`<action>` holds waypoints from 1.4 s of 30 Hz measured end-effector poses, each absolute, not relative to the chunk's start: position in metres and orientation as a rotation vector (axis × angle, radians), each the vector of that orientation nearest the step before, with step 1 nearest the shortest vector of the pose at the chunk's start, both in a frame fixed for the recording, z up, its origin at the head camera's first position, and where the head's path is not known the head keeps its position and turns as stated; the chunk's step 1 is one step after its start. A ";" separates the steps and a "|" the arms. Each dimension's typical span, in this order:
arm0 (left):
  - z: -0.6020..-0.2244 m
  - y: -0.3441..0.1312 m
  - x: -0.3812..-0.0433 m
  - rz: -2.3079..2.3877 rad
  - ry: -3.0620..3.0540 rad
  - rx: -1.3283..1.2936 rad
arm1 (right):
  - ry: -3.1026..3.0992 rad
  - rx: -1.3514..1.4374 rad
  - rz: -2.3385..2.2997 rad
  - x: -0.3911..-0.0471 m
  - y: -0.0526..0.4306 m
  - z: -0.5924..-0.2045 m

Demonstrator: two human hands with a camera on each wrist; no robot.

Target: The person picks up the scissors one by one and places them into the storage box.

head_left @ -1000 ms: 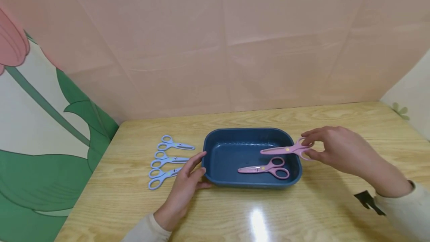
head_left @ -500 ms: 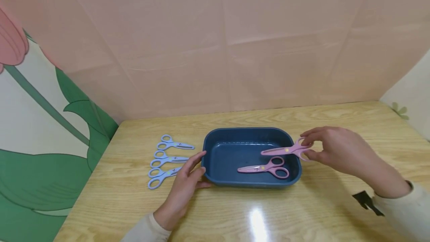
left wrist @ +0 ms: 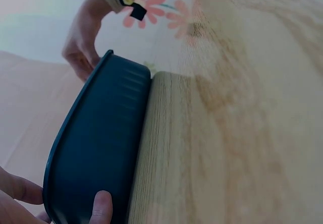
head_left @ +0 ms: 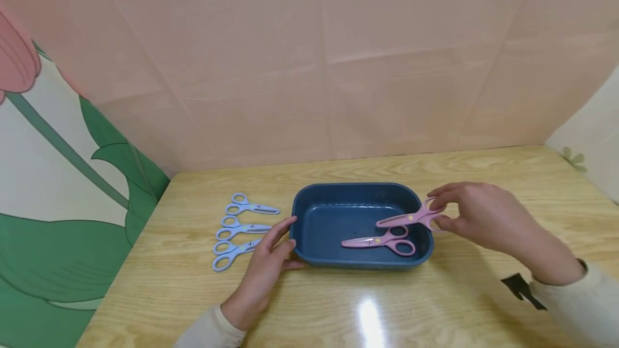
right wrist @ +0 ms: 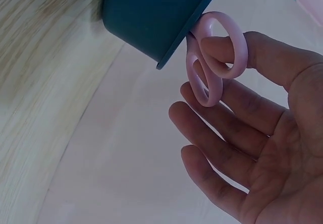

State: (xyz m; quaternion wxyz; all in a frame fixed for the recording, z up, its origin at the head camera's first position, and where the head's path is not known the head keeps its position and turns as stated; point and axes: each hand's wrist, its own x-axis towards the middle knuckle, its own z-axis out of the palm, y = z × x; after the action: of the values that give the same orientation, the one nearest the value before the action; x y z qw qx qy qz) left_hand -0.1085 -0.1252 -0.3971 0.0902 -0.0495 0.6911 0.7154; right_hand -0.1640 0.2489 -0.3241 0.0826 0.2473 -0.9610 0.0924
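In the head view, a dark blue bin (head_left: 333,265) sits on the table. A pair of pink scissors (head_left: 375,242) lies inside it. My right hand (head_left: 493,224) pinches a second pair of pink scissors (head_left: 398,220) by its handle loops, between thumb and fingers. Those blades point left over the bin, and the handle overlaps the right rim. The right wrist view shows the handle (right wrist: 240,50) beside the rim, with the other fingers spread. At the bin's left end, my left hand (head_left: 263,267) touches the outside of the corner; a fingertip (left wrist: 102,204) presses the side wall.
Left of the bin lie three pairs of light blue scissors, the far (head_left: 251,208), middle (head_left: 242,229) and near (head_left: 232,253) ones, blades toward the bin. Behind the wood-grain table (head_left: 464,305) hangs a pink sheet (head_left: 319,69).
My right hand has shifted slightly left, carrying the pink scissors further over the bin, with the blades a little lower in view. The left hand and the bin have stayed nearly still.
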 end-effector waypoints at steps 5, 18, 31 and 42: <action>-0.398 -0.125 -0.109 2.136 2.053 -0.144 | -2.878 0.734 0.279 -0.164 0.246 -0.323; -0.396 -0.125 -0.108 2.139 2.058 -0.155 | -2.885 0.770 0.260 -0.159 0.234 -0.321; -0.396 -0.124 -0.108 2.130 2.065 -0.161 | -2.874 0.786 0.247 -0.156 0.228 -0.325; -0.395 -0.124 -0.108 2.122 2.063 -0.169 | -2.825 0.809 0.259 -0.154 0.223 -0.328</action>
State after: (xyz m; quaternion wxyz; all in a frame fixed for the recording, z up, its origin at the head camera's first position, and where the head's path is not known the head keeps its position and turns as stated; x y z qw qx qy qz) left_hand -0.1082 -0.1238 -0.3948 0.0887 -0.0568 0.6932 0.7130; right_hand -0.1545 0.2234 -0.3283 0.0959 0.2729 -0.9533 0.0874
